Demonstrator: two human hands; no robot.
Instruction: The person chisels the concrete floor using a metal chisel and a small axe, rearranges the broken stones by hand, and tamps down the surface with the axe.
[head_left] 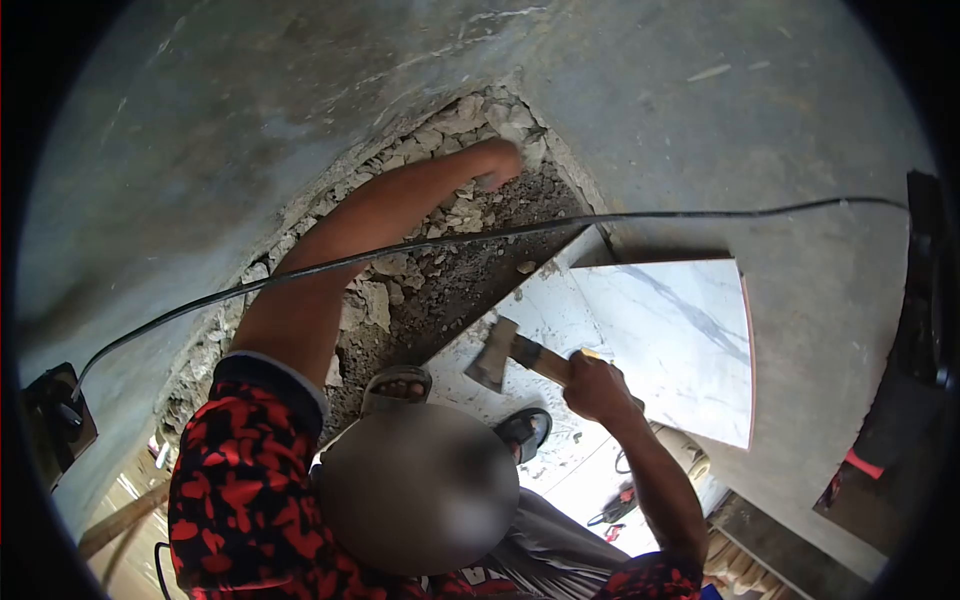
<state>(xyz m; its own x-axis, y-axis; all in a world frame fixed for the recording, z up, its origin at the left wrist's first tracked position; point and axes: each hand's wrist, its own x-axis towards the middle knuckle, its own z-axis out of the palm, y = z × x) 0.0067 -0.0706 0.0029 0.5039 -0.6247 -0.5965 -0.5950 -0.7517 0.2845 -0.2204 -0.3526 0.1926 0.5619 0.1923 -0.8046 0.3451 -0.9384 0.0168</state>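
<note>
My left hand point(495, 163) is at the far corner of a rubble bed, low against the walls. Its fingers are curled, and what they hold, if anything, is hidden. Around it lie pale broken chunks of rubble point(462, 118) and dark loose gravel point(520, 203). My right hand point(598, 387) grips the wooden handle of a hatchet point(492, 355). The hatchet's metal head points left, above the white tiled floor point(535, 305).
A black cable point(520, 229) hangs across the view, in front of my left arm. A white marbled tile point(680, 330) leans by the right wall point(800, 150). My sandalled feet point(525, 432) are below the hatchet. A corded tool point(618, 505) lies behind.
</note>
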